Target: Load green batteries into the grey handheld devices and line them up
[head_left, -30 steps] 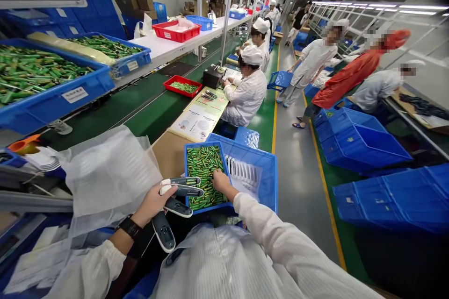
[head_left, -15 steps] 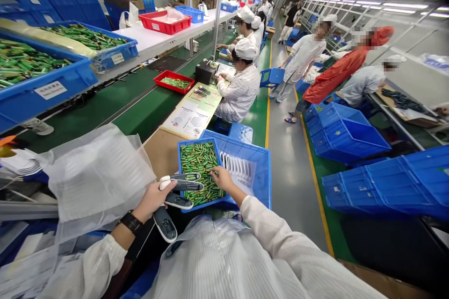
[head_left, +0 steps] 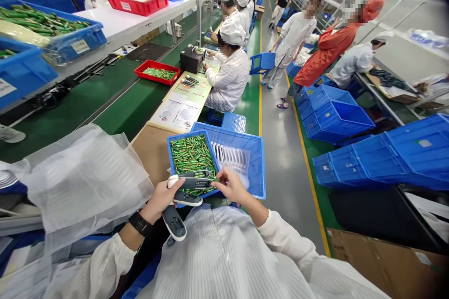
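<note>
"What do we have in our left hand [head_left: 162,200]?"

"Four slim, rounded, dark-grey plastic handles with white edges [head_left: 191,183] — fanned out, with thumb and fingers closed around their near ends. Three point rightward, while the lowest slants down toward our white striped coat [head_left: 217,261]."

"And our right hand [head_left: 232,187]?"

"Thumb and fingertips are drawn nearly together at the far end of the second handle from the top. We can't tell whether they pinch anything small."

"Where are the handles, then?"

"The upper ones are over the near part of a shallow blue plastic tray [head_left: 212,150] full of small green-and-gold cylindrical batteries [head_left: 192,153]. Behind our right hand we see a larger blue plastic crate [head_left: 257,168] — white curved pieces [head_left: 232,155] lie in a row inside it."
</note>
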`<state>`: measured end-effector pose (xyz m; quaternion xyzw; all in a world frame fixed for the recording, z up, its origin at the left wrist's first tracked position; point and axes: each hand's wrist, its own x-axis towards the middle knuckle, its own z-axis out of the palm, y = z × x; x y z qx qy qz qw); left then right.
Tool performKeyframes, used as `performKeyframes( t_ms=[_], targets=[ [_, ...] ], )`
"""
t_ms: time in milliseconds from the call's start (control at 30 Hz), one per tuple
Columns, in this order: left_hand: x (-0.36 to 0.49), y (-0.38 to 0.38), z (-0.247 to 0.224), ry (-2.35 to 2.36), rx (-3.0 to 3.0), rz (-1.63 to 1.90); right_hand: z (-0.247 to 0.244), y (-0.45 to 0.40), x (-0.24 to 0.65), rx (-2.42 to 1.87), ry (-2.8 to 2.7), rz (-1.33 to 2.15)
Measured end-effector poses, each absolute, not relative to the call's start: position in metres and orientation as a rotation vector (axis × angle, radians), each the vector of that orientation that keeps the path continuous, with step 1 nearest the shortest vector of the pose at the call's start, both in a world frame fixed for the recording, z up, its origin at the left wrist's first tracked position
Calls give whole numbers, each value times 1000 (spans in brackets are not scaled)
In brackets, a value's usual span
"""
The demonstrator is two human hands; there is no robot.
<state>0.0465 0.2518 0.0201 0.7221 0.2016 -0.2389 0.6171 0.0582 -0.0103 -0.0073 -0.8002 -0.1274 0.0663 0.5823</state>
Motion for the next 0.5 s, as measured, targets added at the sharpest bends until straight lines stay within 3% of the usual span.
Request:
performKeyframes(
  t_ms=[333, 500],
  targets=[
    [47, 222, 17, 525, 1541, -720, 12, -18, 46, -2332, -606, -86],
    [38, 216, 17, 610, 1427, -776, 11, -16, 45, -2325, -481, 13]
  ],
)
